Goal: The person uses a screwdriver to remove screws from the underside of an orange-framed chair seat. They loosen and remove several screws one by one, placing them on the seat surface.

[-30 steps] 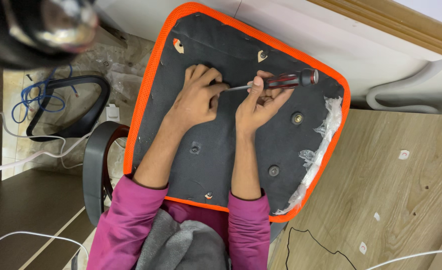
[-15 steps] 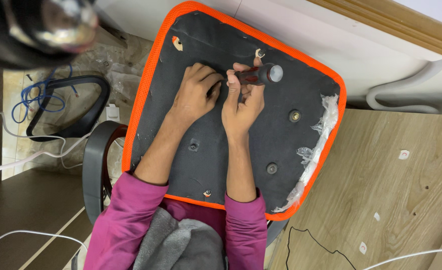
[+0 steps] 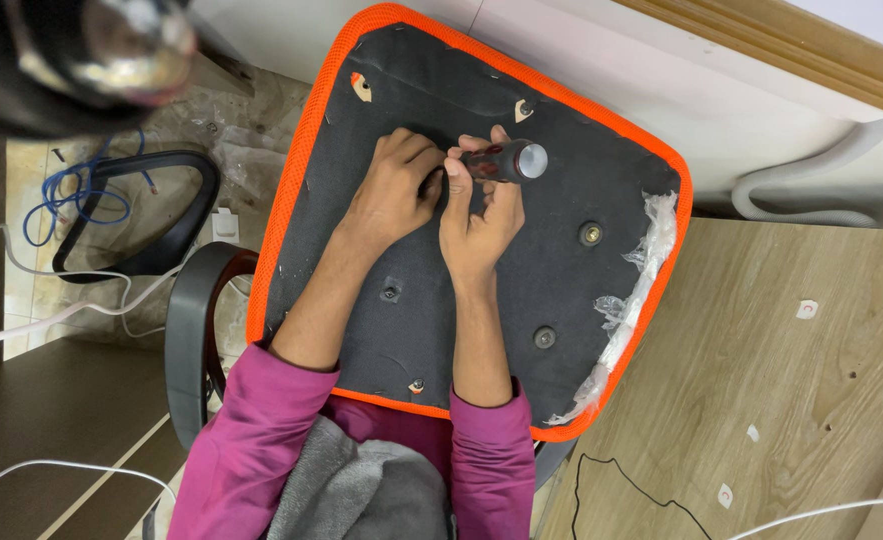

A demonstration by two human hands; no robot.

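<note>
Screwdriver (image 3: 501,160): red-and-black handle with a silvery butt cap, held in your right hand over the upper middle of the seat underside; its shaft and tip are hidden behind your fingers.
Right hand (image 3: 476,215): closed around the screwdriver handle, thumb and fingers wrapped near its front end.
Left hand (image 3: 393,192): curled, fingertips pressed on the black fabric just beside the screwdriver's front end; whether it pinches anything you cannot tell.
Chair seat (image 3: 561,300): upturned, black fabric underside with orange mesh edging, lying across your lap.
Bolt holes (image 3: 590,233): several round fittings spread over the underside, to the right of and below your hands.
Plastic wrap (image 3: 633,285): clear, crumpled, clinging along the seat's right edge.
Armrest (image 3: 131,215): black loop on the floor to your left, by a blue cable.
Wooden panel (image 3: 781,380): light wood-grain surface at the right.
</note>
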